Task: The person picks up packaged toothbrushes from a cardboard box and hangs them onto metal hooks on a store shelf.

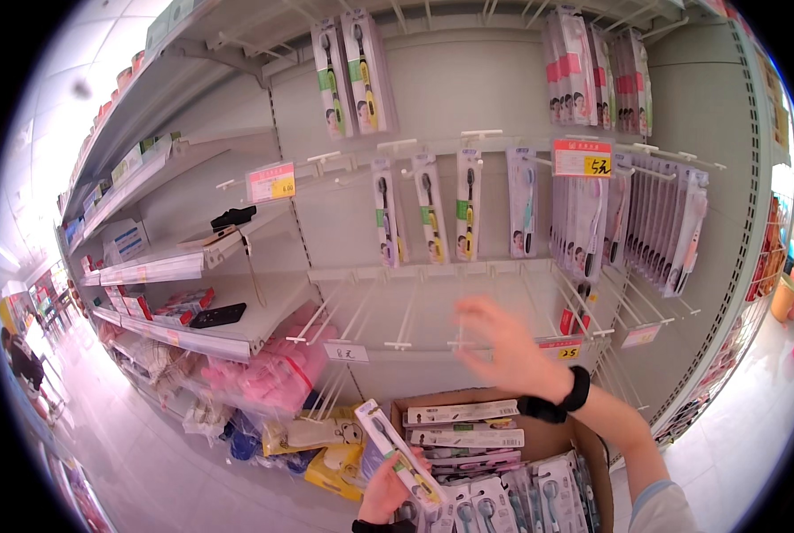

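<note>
Bright, even shop light washes over everything I see, strongest at the upper left of the frame where the ceiling [68,80] blows out to white glare, and again at the right edge, while shadows under the shelves [192,258] stay soft and faint. My right hand [503,346], in the middle of the frame, is smeared by motion blur, its fingers ghosted, while my left hand [388,489] at the bottom edge stays fairly sharp. The fisheye lens bends the shelf edges into curves toward the rim, where a pinkish cast tints the floor [148,462] and a black border closes the corners.
</note>
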{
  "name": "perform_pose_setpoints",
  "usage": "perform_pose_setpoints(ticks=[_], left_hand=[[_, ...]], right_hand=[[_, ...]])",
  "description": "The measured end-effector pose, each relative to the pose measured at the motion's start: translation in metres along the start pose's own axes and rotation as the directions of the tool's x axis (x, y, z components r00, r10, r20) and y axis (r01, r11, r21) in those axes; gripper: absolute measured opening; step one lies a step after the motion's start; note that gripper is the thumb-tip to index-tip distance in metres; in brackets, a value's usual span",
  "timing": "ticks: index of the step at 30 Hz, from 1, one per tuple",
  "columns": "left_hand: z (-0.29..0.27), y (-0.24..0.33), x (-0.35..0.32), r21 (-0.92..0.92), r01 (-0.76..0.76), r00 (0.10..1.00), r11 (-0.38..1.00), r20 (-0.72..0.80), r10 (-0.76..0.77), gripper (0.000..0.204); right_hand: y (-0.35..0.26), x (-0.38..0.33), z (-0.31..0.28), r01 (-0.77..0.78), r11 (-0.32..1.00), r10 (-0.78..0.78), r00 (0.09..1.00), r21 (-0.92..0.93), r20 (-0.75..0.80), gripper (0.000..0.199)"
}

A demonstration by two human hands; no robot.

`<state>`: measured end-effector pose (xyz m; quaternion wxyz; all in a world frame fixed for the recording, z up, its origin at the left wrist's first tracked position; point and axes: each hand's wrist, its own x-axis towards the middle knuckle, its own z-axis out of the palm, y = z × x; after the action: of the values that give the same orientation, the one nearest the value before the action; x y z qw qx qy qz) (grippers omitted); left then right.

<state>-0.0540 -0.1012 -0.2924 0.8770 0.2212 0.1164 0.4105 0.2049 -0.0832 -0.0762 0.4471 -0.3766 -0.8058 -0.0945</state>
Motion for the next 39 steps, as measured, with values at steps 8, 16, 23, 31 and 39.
perform_pose_setpoints(ticks=[8,16,23,31,39], left_hand=[[0.112,0.010,-0.002,0.445,-0.379,0.924,0.811,0.147,0.352,0.055],[0.131,0.015,0.004,0.692,-0.482,0.867,0.537,0.289,0.406,0.054],[0.084,0.015,0.004,0.847,-0.321,0.905,-0.425,0.406,0.126,0.026],[0.056,0.006,0.009,0.817,-0.282,0.949,-0.503,0.314,-0.023,0.022],[0.038,0.001,0.008,0.848,-0.285,0.950,-0.447,0.312,-0.012,0.020]], right_hand=[[-0.074,-0.058,0.022,-0.456,0.860,0.152,0.658,0.230,0.738,0.069],[-0.069,-0.057,0.009,-0.321,0.839,0.151,0.913,0.439,0.378,0.073],[-0.047,-0.029,-0.043,-0.047,0.997,0.060,0.973,0.063,-0.224,0.067],[-0.038,-0.004,-0.063,-0.294,0.833,0.428,0.879,0.469,-0.211,0.071],[0.009,0.006,-0.044,-0.323,0.930,0.358,0.905,0.174,-0.229,0.068]])
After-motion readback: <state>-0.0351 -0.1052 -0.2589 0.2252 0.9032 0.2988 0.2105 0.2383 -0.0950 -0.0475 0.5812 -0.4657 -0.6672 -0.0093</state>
